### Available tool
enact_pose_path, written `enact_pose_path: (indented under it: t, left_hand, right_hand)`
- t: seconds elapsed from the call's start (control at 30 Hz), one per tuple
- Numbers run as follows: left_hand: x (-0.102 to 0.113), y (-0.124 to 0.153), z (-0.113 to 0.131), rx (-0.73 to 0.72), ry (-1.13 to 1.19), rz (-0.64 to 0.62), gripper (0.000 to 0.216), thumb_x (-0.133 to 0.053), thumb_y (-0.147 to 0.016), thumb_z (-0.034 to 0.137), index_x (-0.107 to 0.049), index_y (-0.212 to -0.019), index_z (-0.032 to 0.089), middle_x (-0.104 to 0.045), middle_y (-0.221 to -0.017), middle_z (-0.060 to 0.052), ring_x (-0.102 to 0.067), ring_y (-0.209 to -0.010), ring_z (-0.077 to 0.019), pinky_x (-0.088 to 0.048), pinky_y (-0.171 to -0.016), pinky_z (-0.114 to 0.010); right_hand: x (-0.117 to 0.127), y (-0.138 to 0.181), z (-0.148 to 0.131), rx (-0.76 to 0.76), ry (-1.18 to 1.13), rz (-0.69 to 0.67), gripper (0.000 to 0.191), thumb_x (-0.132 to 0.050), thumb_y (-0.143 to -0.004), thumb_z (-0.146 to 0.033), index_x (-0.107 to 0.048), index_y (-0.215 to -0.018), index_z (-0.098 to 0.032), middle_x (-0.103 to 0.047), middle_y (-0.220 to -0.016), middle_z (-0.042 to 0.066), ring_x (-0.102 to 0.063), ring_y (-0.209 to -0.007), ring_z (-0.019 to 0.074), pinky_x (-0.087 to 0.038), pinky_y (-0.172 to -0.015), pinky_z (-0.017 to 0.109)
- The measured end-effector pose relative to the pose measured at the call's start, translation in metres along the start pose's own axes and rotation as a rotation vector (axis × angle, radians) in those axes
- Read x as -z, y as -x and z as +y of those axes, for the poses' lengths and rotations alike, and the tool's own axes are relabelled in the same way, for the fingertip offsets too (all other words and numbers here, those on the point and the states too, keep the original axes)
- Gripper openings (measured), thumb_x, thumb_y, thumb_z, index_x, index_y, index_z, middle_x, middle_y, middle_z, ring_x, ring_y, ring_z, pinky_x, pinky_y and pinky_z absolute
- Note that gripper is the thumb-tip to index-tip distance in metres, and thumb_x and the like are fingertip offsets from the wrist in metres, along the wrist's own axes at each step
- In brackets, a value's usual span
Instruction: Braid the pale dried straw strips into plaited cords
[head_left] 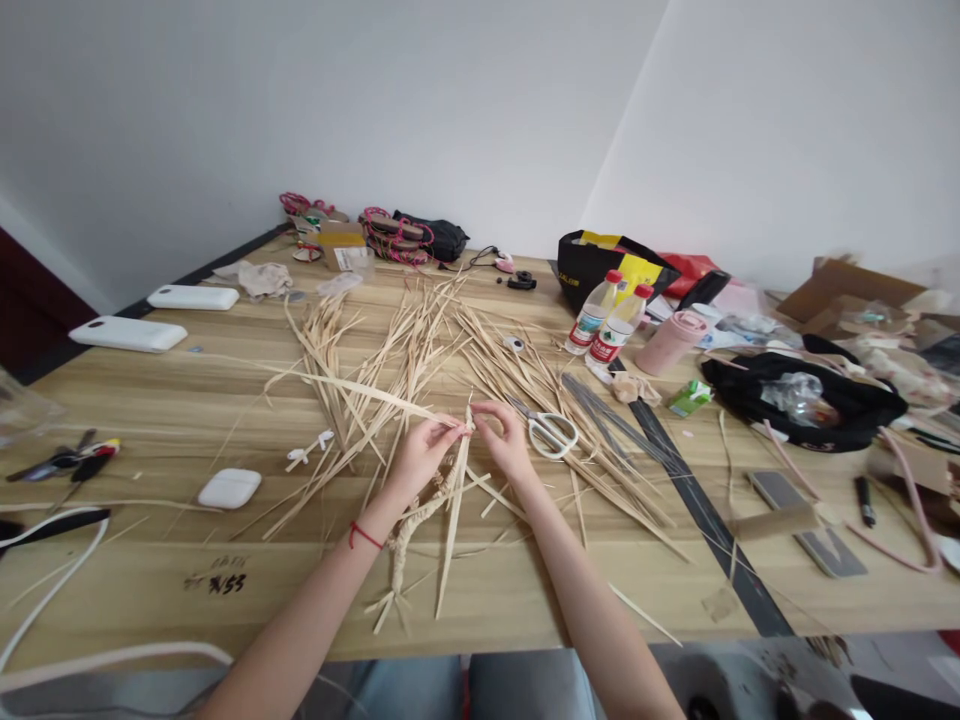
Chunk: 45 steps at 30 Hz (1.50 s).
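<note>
A: Hands?
B: Left hand (424, 455): fingertips pinched together on a long, flat, pale straw strip (360, 388) running out toward the far left. Right hand (508, 440): fingers curled, tips at the upper end of the work; can't tell if they're gripping.
A: Where's the work?
B: Straw-coloured braided piece (401, 550), near edge of the light wood-grain table (150, 600). Upper end between both hands, lower end splayed into short tails by the left forearm.
A: Around it?
B: Loose piles of dry straw strips (420, 340) beyond the hands. White-handled metal scissors (553, 435) just right of the right hand. Glossy white rounded case (229, 488) off left. Two clear red-capped bottles (606, 325) farther back, right.
</note>
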<state>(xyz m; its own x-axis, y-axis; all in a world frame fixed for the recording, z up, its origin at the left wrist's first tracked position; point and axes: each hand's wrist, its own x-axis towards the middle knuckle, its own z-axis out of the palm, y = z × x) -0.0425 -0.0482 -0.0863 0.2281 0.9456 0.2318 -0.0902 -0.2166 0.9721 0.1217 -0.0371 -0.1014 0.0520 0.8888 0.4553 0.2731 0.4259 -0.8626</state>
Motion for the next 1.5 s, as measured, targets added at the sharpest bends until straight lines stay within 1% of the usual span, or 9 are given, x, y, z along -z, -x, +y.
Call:
enact_pose_path:
  t: [0.13,0.23,0.33,0.47,0.67,0.83,1.07,1.2,1.5]
  left_hand:
    - [0.001,-0.002,-0.002,0.009,-0.028,0.009,0.022,-0.064,-0.079,0.036,-0.067,-0.086,0.016,-0.07,-0.092,-0.007,-0.067,-0.086,-0.0191,-0.054,-0.084,-0.034]
    - [0.0,-0.002,-0.003,0.024,-0.033,0.016,0.023,-0.064,-0.079,0.037,-0.066,-0.086,0.016,-0.07,-0.09,-0.007,-0.067,-0.085,-0.0196,-0.054,-0.083,-0.034]
    - [0.0,-0.002,-0.005,0.031,-0.021,0.027,0.022,-0.065,-0.078,0.037,-0.066,-0.086,0.016,-0.07,-0.089,-0.007,-0.067,-0.084,-0.0197,-0.054,-0.082,-0.034]
    - [0.001,-0.002,-0.01,0.032,0.009,0.041,0.022,-0.065,-0.078,0.036,-0.065,-0.087,0.016,-0.07,-0.091,-0.007,-0.068,-0.085,-0.0195,-0.054,-0.082,-0.033]
    - [0.001,-0.003,-0.012,0.027,0.047,0.064,0.022,-0.066,-0.078,0.036,-0.065,-0.086,0.015,-0.07,-0.091,-0.008,-0.068,-0.086,-0.0199,-0.054,-0.083,-0.035]
    - [0.002,-0.002,-0.003,0.018,0.077,0.108,0.024,-0.068,-0.075,0.035,-0.065,-0.087,0.015,-0.069,-0.091,-0.007,-0.068,-0.083,-0.0194,-0.056,-0.08,-0.034]
    - [0.002,0.001,0.014,0.047,0.06,0.06,0.029,-0.069,-0.075,0.036,-0.063,-0.092,0.014,-0.07,-0.083,-0.006,-0.069,-0.075,-0.0185,-0.057,-0.074,-0.032]
    - [0.002,0.002,0.019,0.032,0.033,0.052,0.025,-0.068,-0.075,0.037,-0.063,-0.085,0.014,-0.07,-0.078,-0.005,-0.069,-0.072,-0.0181,-0.057,-0.073,-0.032]
    - [0.005,0.007,0.043,-0.088,-0.031,0.114,0.021,-0.057,-0.085,0.036,-0.066,-0.09,0.017,-0.069,-0.088,-0.006,-0.066,-0.08,-0.0175,-0.055,-0.078,-0.031]
  right_hand:
    - [-0.003,0.001,0.0,-0.071,-0.147,-0.037,0.02,-0.058,-0.08,-0.026,-0.066,-0.098,-0.025,-0.061,-0.112,0.008,-0.056,-0.109,0.0223,-0.048,-0.091,0.039]
    - [-0.005,0.003,0.002,-0.1,-0.127,0.098,0.028,-0.064,-0.074,-0.027,-0.063,-0.102,-0.025,-0.044,-0.132,0.01,-0.047,-0.122,0.0243,-0.052,-0.086,0.035]
    - [-0.009,0.006,0.008,-0.174,-0.069,0.27,0.057,-0.07,-0.068,-0.031,-0.049,-0.121,-0.026,-0.031,-0.141,0.011,-0.045,-0.123,0.025,-0.053,-0.084,0.035]
    - [-0.012,0.007,0.014,-0.416,-0.243,0.321,0.079,-0.073,-0.066,-0.036,-0.032,-0.132,-0.025,-0.045,-0.133,0.014,-0.06,-0.105,0.0237,-0.056,-0.077,0.035]
    - [0.002,-0.001,0.004,-0.689,-0.633,0.04,0.054,-0.078,-0.061,-0.028,-0.055,-0.109,-0.018,-0.072,-0.083,0.005,-0.069,-0.08,0.0205,-0.056,-0.077,0.035]
    - [0.016,-0.004,-0.004,-0.686,-0.724,-0.046,0.055,-0.082,-0.058,-0.022,-0.06,-0.108,-0.02,-0.073,-0.079,0.002,-0.069,-0.072,0.0175,-0.057,-0.071,0.032]
    - [0.018,-0.004,-0.018,-0.685,-0.716,-0.175,0.025,-0.082,-0.056,-0.023,-0.071,-0.079,-0.018,-0.072,-0.075,-0.001,-0.065,-0.065,0.0122,-0.053,-0.067,0.025]
    - [0.017,-0.005,-0.022,-0.677,-0.681,-0.122,0.024,-0.084,-0.054,-0.026,-0.073,-0.075,-0.019,-0.072,-0.073,-0.001,-0.064,-0.063,0.0118,-0.052,-0.069,0.025]
    - [0.038,-0.018,-0.009,-0.577,-0.73,0.237,0.021,-0.081,-0.056,-0.027,-0.073,-0.075,-0.022,-0.072,-0.076,-0.003,-0.064,-0.067,0.0129,-0.055,-0.066,0.026]
